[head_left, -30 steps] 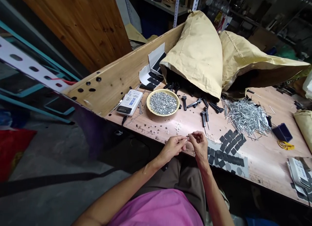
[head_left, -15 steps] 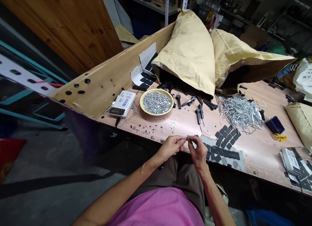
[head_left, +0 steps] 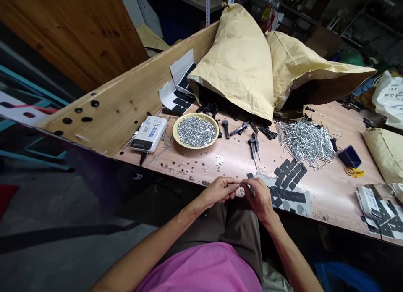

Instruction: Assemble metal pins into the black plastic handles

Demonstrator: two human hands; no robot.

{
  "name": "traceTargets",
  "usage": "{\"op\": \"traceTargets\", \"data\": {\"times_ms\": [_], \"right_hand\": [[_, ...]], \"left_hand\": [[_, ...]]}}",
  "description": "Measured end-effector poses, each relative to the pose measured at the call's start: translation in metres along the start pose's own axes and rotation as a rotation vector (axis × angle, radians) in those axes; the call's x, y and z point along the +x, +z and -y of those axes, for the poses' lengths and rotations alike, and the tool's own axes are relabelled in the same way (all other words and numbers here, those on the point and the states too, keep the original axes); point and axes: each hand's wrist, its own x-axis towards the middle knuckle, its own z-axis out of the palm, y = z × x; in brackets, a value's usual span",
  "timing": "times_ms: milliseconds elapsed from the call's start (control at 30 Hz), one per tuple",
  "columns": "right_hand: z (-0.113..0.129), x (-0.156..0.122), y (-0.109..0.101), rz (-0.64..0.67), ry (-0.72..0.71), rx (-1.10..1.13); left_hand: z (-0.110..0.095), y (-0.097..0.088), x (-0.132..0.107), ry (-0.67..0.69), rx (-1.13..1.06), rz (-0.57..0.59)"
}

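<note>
At the table's front edge my left hand (head_left: 221,189) and my right hand (head_left: 257,194) meet fingertip to fingertip. Both are closed in a pinch, and whatever sits between the fingers is too small to make out. Right beside my right hand lies a grey sheet (head_left: 307,204) bearing rows of black rounded pads (head_left: 288,194). Up and left of the hands stands a yellow bowl (head_left: 195,146) full of small metal nuts or washers, with a few loose ones (head_left: 219,160) in front of it. Black plastic pieces (head_left: 252,148), some with metal pins, lie behind my hands.
A heap of metal pins (head_left: 307,143) lies right of centre, near a dark blue box (head_left: 350,156). Two large paper sacks (head_left: 236,61) (head_left: 302,65) stand at the back. A white device (head_left: 149,133) sits by the wooden side board (head_left: 126,101). Another white device (head_left: 368,203) lies far right.
The view has shifted slightly, so the table's things appear a little further left and higher. My hands stay together at the edge, with the right fingers now stretched more over the left fingertips.
</note>
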Motion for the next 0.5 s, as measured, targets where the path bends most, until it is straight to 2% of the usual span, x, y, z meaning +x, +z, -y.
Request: {"op": "traceTargets", "data": {"times_ms": [167, 333, 400, 500], "right_hand": [[-0.001, 0.006, -0.004, -0.08, 0.107, 0.029], [-0.004, 0.007, 0.004, -0.242, 0.233, 0.082], [-0.005, 0.007, 0.006, -0.235, 0.174, 0.041], [-0.005, 0.006, 0.004, -0.212, 0.025, -0.041]], "left_hand": [[-0.006, 0.008, 0.004, 0.133, 0.039, -0.019], [-0.012, 0.017, 0.005, 0.334, 0.212, -0.212], [-0.013, 0.019, 0.006, 0.389, 0.266, -0.262], [-0.015, 0.018, 0.007, 0.358, 0.228, -0.213]]}}
